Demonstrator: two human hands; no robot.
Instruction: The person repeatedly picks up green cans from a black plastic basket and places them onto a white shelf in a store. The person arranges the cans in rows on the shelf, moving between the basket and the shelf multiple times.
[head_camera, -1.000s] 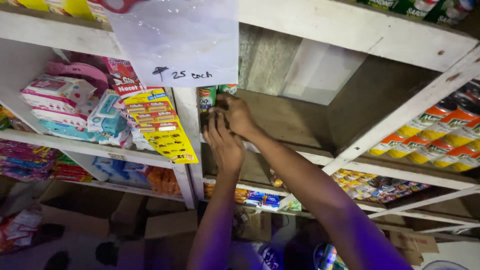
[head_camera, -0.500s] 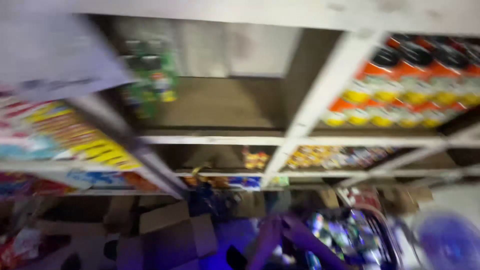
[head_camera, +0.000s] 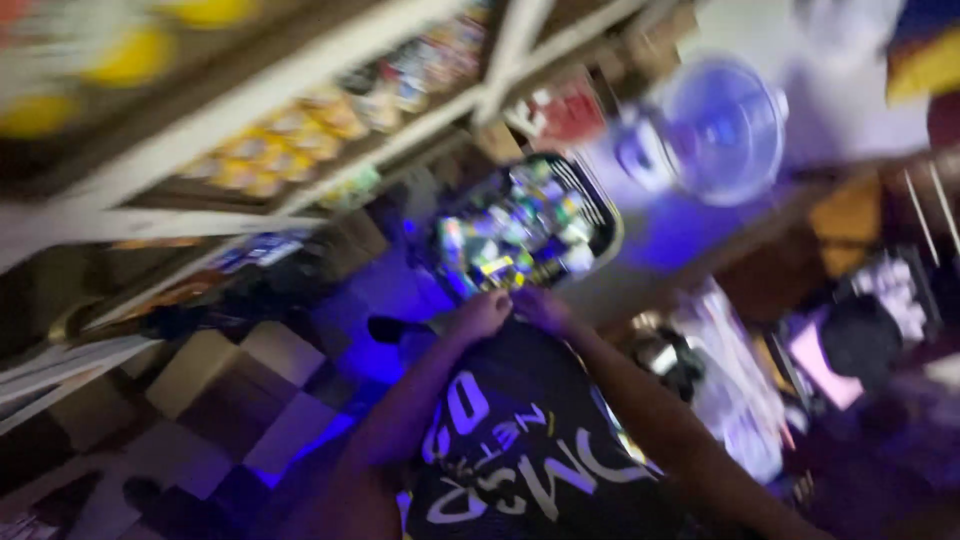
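The picture is heavily blurred by motion. My left hand (head_camera: 483, 314) and my right hand (head_camera: 541, 306) are down in front of my dark printed shirt (head_camera: 520, 450), close together. Both sit at the near edge of a black container (head_camera: 600, 205) filled with several small colourful packets (head_camera: 520, 235). My left hand looks curled and my right hand is partly hidden behind it. The blur hides whether either hand holds a packet.
White-framed wooden shelves (head_camera: 260, 110) with yellow and orange packets run across the upper left. A round blue-white fan (head_camera: 725, 125) stands at the upper right. Cardboard boxes (head_camera: 215, 370) lie on the floor at the lower left. Cluttered goods fill the right side.
My hands were up at a shelf by green packets. The view has swung down and to the right, and both hands have dropped to the black container of packets.
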